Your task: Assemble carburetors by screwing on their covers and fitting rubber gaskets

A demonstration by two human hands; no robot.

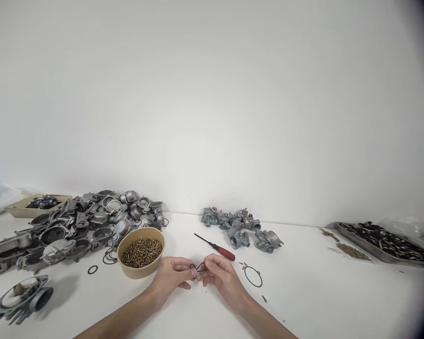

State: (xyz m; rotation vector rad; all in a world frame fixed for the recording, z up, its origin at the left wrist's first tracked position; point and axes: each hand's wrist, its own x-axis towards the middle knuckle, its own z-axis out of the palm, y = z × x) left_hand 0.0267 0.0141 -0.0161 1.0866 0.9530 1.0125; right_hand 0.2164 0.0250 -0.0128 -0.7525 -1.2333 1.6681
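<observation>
Both hands meet low in the middle of the head view, above the white table. A thin black rubber ring (200, 266), bent out of shape, hangs between their fingertips. My left hand (175, 278) pinches its left part, just right of a tan bowl (141, 272) full of small brass-coloured screws (142, 253). My right hand (219, 277) holds the other side of the ring between thumb and fingers. A screwdriver with a red handle (226, 253) lies behind my right hand. Another black ring (253, 276) rests on the table to the right of that hand.
Grey metal housings (101, 217) are heaped at the left. One larger metal part (19, 299) sits at the front left. Several carburetor-like bodies (238, 226) stand near the wall. At the right are a metal tray (383, 255) of dark parts and small brass pieces (352, 251).
</observation>
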